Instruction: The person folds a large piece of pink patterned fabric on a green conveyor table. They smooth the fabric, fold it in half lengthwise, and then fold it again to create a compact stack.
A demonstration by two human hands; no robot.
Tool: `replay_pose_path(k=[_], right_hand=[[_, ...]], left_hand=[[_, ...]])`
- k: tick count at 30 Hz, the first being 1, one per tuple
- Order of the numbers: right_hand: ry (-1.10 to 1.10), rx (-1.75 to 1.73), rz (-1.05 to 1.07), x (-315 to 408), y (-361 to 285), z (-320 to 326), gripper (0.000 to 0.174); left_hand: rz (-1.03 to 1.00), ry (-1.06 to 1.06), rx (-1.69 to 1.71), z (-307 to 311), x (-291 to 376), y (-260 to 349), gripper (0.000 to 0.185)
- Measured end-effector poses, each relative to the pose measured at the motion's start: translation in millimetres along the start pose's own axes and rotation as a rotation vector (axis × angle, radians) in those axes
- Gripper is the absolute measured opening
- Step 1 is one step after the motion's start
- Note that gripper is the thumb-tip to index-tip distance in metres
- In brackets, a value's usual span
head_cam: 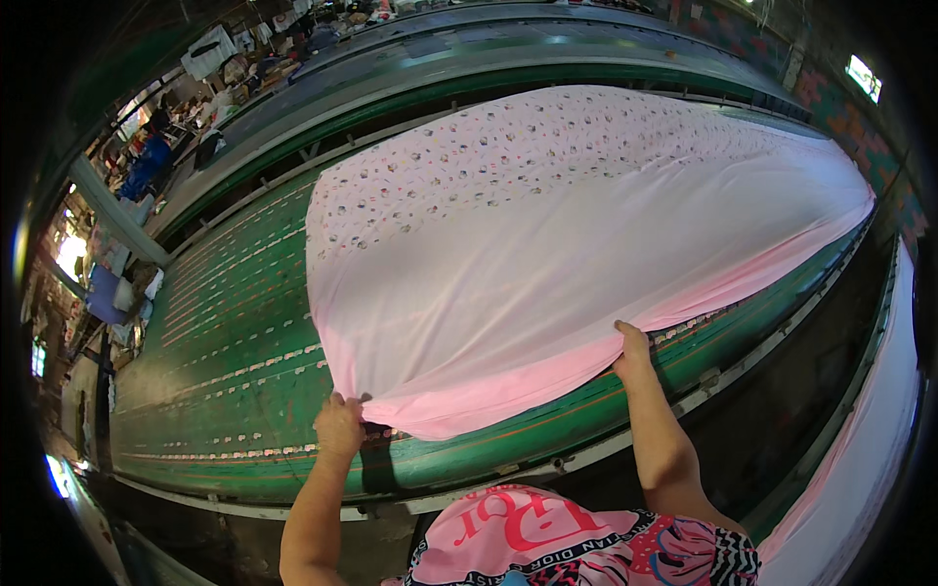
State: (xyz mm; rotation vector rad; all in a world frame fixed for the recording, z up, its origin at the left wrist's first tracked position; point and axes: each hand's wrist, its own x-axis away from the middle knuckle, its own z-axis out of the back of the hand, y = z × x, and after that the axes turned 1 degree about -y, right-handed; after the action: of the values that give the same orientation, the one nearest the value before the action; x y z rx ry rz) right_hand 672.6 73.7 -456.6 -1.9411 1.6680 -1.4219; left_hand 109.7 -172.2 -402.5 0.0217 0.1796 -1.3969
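Note:
A large sheet of thin pink fabric [498, 271] lies over a long green printing table [242, 315], its far part covered with small printed motifs. My left hand [339, 427] grips the fabric's near left corner, just above the table surface. Farther right along the same near edge, my right hand [632, 350] is closed on the cloth, pinching it between thumb and fingers. Between the two hands the edge hangs in soft, darker pink folds. Rows of small printed marks run along the green surface left of the fabric and under its near edge.
A metal rail [513, 476] borders the near side of the table. Another long table [469, 55] stands beyond it. At the right, pale fabric [850, 454] covers a further table. A slanted post [117, 209] and piled cloths and goods stand at the left.

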Motion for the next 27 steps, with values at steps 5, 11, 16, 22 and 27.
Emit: replay_pose_path(k=[5, 11, 16, 22, 27], right_hand=[[-0.172, -0.146, -0.072, 31.2, 34.2, -35.7, 0.043], [-0.474, -0.241, -0.093, 84.8, 71.4, -100.6, 0.047], [-0.561, -0.241, -0.116, 149.3, 125.5, -174.7, 0.050], [-0.715, -0.190, -0.162, 220.9, 202.1, -264.9, 0.052], [-0.507, -0.160, -0.191, 246.2, 254.5, -281.4, 0.052]], left_hand=[[0.096, 0.272, 0.085, 22.9, -5.7, -53.4, 0.004], [-0.006, 0.546, 0.500, 34.1, -17.8, -106.8, 0.008], [-0.071, 0.614, 0.738, 80.6, -39.3, -111.2, 0.009], [-0.326, 0.693, 0.769, 130.9, -54.5, -134.9, 0.011], [-0.520, 0.545, 0.553, 118.3, -33.2, -143.2, 0.016]])
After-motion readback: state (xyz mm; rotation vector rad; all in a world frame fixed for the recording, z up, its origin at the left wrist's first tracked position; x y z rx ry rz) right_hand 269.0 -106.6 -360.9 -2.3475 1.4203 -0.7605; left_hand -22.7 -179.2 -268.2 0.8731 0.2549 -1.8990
